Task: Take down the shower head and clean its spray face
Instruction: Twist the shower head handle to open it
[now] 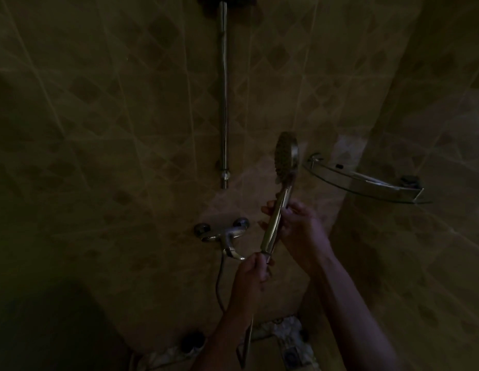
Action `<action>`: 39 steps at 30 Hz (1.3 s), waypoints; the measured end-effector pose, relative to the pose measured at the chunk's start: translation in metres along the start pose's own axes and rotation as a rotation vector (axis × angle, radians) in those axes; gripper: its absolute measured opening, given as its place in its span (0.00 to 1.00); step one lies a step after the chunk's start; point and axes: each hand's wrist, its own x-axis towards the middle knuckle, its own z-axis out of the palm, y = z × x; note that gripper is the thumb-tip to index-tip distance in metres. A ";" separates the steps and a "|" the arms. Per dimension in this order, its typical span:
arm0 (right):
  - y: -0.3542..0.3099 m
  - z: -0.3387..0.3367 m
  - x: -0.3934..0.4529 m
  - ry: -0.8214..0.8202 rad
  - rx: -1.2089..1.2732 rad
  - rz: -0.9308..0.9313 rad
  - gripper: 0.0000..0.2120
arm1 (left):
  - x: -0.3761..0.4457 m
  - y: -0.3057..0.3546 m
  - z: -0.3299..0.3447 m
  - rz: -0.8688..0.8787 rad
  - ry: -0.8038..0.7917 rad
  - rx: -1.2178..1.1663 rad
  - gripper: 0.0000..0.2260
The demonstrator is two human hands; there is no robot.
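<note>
Shower head (286,153) is off the wall rail (223,103), held upright beside the glass shelf (366,183). Right hand (294,223) grips the handle; left hand (255,269) pinches its base at the hose joint. Take-down appears complete; next, turn the spray face toward view and clean it.

Two bare forearms; left hand (253,274), right hand (299,223) ungloved.

Single head-worn wide-angle view; faces forward and slightly down at a dim tiled shower wall (126,129), close in; wall rail (224,89) upper centre; both forearms enter from the lower edge.
</note>
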 end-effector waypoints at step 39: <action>-0.005 -0.008 0.003 0.029 -0.233 -0.093 0.12 | 0.004 0.003 0.001 -0.016 0.041 0.091 0.11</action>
